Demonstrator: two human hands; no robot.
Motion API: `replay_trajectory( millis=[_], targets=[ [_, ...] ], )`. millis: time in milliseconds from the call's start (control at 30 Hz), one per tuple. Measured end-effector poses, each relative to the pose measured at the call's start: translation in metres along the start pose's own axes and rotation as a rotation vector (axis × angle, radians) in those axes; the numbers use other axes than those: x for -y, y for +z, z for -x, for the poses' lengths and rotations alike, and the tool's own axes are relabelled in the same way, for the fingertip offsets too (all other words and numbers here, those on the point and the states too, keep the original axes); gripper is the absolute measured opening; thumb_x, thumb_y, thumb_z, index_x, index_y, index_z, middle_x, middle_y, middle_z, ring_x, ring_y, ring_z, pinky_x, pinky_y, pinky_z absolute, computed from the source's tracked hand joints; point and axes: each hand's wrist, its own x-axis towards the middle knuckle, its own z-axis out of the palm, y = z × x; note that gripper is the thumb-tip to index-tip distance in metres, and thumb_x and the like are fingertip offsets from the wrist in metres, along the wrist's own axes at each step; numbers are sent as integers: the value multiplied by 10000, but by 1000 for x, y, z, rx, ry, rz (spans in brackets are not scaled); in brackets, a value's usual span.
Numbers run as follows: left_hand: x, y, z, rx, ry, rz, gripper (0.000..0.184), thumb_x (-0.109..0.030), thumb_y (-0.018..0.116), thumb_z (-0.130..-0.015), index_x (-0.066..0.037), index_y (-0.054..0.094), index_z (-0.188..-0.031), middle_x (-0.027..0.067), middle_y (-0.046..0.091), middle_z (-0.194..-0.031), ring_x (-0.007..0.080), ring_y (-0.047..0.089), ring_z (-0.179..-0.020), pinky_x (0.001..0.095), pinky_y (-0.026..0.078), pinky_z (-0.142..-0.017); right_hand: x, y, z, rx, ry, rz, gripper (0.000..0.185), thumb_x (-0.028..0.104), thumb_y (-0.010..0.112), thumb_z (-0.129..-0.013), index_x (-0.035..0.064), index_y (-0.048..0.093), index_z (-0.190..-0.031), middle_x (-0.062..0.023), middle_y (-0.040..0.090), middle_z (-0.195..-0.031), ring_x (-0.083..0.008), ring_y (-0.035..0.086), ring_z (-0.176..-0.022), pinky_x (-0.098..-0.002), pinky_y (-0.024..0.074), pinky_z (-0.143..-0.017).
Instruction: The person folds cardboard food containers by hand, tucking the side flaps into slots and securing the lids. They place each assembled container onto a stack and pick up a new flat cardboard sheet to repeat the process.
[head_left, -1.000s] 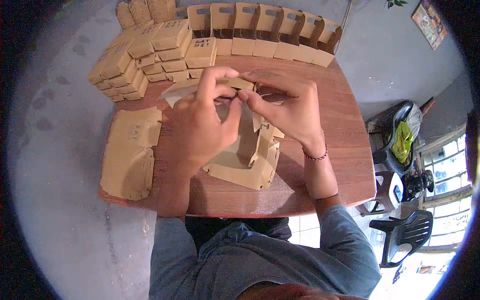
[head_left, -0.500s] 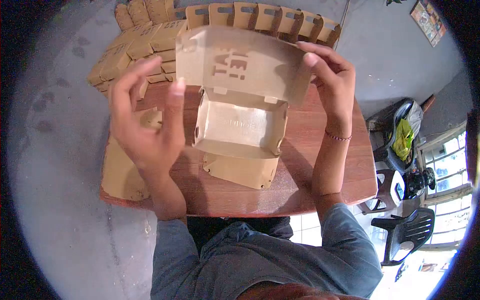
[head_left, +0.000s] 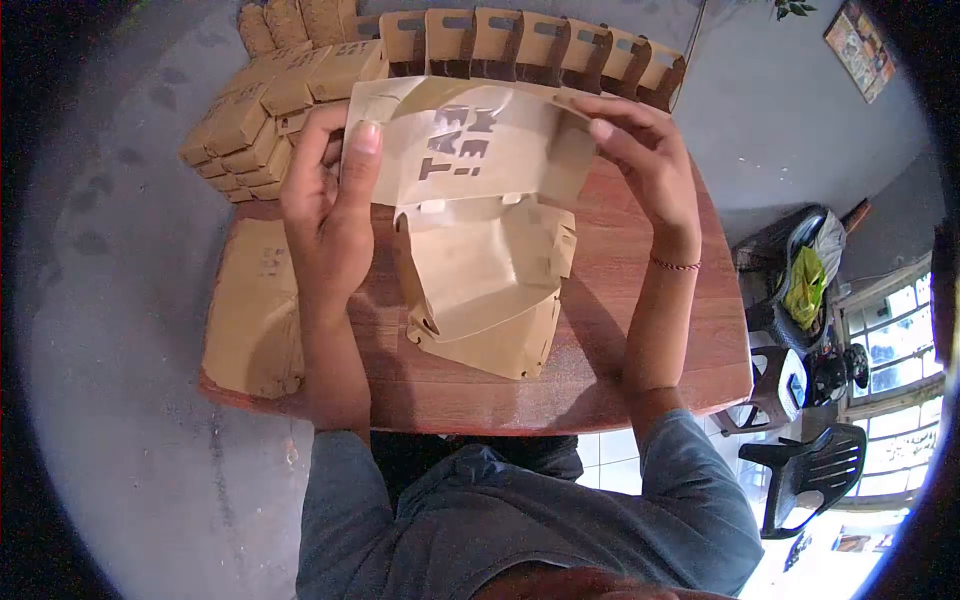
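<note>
A partly folded cardboard box [head_left: 475,265] is held up above the table with its lid raised and cut-out letters showing in the lid. My left hand [head_left: 335,205] grips the lid's left end, thumb on the inner face. The lid's upper right corner is pinched between thumb and fingers of my right hand [head_left: 650,165]. Beneath the box, a flat cardboard piece [head_left: 500,345] lies on the table, partly covered. Left of my left forearm rests a stack of flat cardboard blanks [head_left: 250,320].
Folded boxes [head_left: 240,120] are piled at the table's back left. Several upright cardboard carriers [head_left: 495,45] line the back edge of the wooden table [head_left: 690,330]. Off to the right are a black chair [head_left: 815,470], a stool [head_left: 780,385] and a basket with bags [head_left: 805,285].
The box came up off the table and its lid opened out. My left hand, off the box half a second ago, now holds the lid's left end. The box's front wall has dropped outward.
</note>
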Motion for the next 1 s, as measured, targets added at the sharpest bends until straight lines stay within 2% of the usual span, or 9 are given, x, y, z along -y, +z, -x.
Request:
replay_trajectory(
  millis=[67, 133, 267, 333, 367, 533, 667, 800, 1000],
  targets=[
    [-1, 5, -1, -18, -50, -65, 195, -192, 523, -1016, -7, 570, -1055, 18, 613, -857, 46, 499, -774, 198, 407, -694, -9, 2, -2, 38, -79, 100, 288, 180, 699, -880, 34, 703, -1128, -67, 695, -1017, -104, 607, -863, -257, 476, -753],
    [1, 7, -2, -38, -100, -133, 198, -201, 512, -1020, -14, 570, -1053, 20, 606, -840, 59, 499, -758, 212, 414, -691, -12, 5, -2, -69, 16, 170, 246, 183, 695, -895, 6, 708, -1065, -84, 703, -993, -112, 625, -890, -269, 487, -768],
    [9, 12, 0, 20, -224, -143, 238, -252, 466, -1035, -26, 537, -1061, 61, 599, -823, 108, 532, -774, 277, 447, -714, 8, 9, 8, -112, 18, 189, 240, 225, 676, -921, -7, 714, -965, -78, 709, -921, -114, 632, -837, -270, 493, -749],
    [10, 17, 0, 46, -151, -256, 244, -256, 455, -1038, -26, 529, -1066, 93, 602, -831, 145, 543, -772, 300, 452, -727, 24, 18, 17, 146, 143, 134, 318, 277, 651, -944, -30, 703, -881, -69, 704, -821, -122, 638, -774, -272, 496, -738],
    [7, 20, 2, 43, -140, -298, 251, -259, 444, -1040, -28, 533, -1081, 121, 597, -823, 200, 565, -765, 326, 458, -742, 29, 25, 21, 143, 145, 132, 318, 277, 651, -944, -30, 703, -881, -69, 704, -821, -122, 638, -774, -272, 496, -738],
    [5, 27, 9, 124, 46, -281, 249, -227, 449, -1032, -3, 536, -1097, 164, 605, -926, 287, 610, -850, 366, 474, -786, 39, 58, 24, 83, 115, -155, 360, 291, 627, -958, -42, 702, -845, -77, 705, -773, -124, 644, -755, -268, 504, -736],
    [-3, 29, 11, 212, 153, -345, 232, -187, 477, -1012, 19, 534, -1102, 191, 576, -1043, 361, 611, -938, 405, 479, -824, 29, 51, 22, 64, 113, -113, 326, 270, 629, -956, -31, 709, -857, -82, 712, -796, -128, 650, -772, -270, 508, -741],
    [6, 34, 12, 205, 171, -233, 222, -181, 506, -996, 15, 534, -1096, 192, 565, -1051, 373, 605, -944, 412, 482, -819, 27, 48, 22, 38, 109, -195, 244, 189, 639, -927, -30, 700, -838, -82, 708, -787, -124, 646, -766, -268, 499, -768],
    [4, 34, 11, 210, 204, -339, 205, -174, 530, -981, 23, 538, -1037, 185, 568, -1021, 354, 616, -914, 393, 499, -778, 22, 48, 23, -51, 113, -277, 156, 98, 623, -888, -33, 683, -830, -72, 686, -747, -110, 638, -763, -256, 491, -777]
  ],
)
